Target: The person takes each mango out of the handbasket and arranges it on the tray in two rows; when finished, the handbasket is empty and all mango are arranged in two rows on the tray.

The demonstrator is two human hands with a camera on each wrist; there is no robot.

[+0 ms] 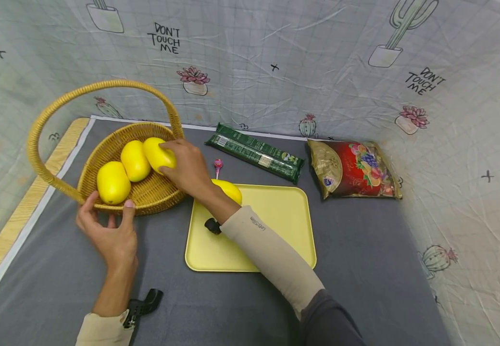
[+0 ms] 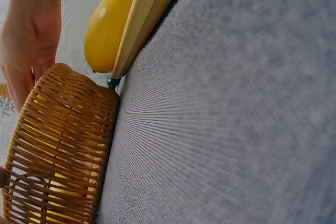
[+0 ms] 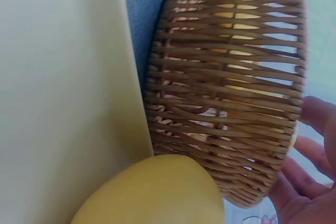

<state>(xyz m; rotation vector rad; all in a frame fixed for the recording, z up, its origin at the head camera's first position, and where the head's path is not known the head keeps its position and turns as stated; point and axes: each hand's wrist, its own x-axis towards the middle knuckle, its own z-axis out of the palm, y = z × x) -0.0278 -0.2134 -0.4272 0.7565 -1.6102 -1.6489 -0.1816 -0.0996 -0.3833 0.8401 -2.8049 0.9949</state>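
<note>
A wicker basket [image 1: 156, 207] with a tall arched handle stands at the left of the table. My left hand [image 1: 113, 238] grips its near rim, the thumb over the edge. Inside the basket lie two smooth yellow oval fruits [image 1: 113, 182]. My right hand [image 1: 187, 166] reaches over the basket's right side and holds another yellow oval fruit [image 1: 156, 153], thumb and fingers around it, against the pair. One more such fruit [image 1: 230, 190] lies at the upper left of the yellow tray [image 1: 276, 230], partly hidden behind my right forearm.
A lollipop [image 1: 218, 165] lies behind the tray. Farther back is a long dark green packet [image 1: 256, 151], with a red and gold bag [image 1: 356, 169] to its right. A printed cloth [image 1: 250, 57] hangs behind the grey-covered table.
</note>
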